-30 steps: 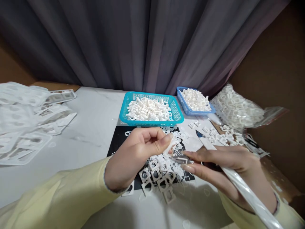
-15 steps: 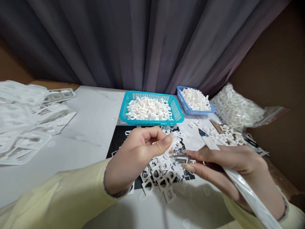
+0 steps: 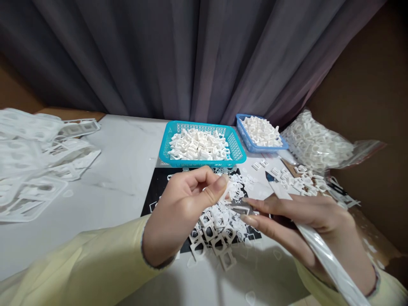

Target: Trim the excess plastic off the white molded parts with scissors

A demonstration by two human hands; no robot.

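Note:
My left hand (image 3: 178, 208) is closed, pinching a small white plastic piece (image 3: 225, 196) between thumb and fingers; most of the piece is hidden. My right hand (image 3: 318, 229) is closed on metal tweezers (image 3: 239, 209), whose tips point left toward that piece. A long, shiny white strip (image 3: 331, 259) runs slantwise across the right palm; I cannot make out what it is. Below the hands, white plastic pieces with openings (image 3: 218, 244) and thin white scraps (image 3: 237, 187) are heaped on a black mat (image 3: 159, 182).
A turquoise basket (image 3: 204, 163) of white parts stands behind the mat, with a blue basket (image 3: 255, 148) of similar parts to its right. A clear bag (image 3: 315, 140) of white parts lies at far right, near loose parts (image 3: 296, 182). White plastic frames (image 3: 35, 157) pile up at left.
My left hand has shifted slightly left with the white piece. The right hand and tweezers have moved a little left too. Both grips stay as they were.

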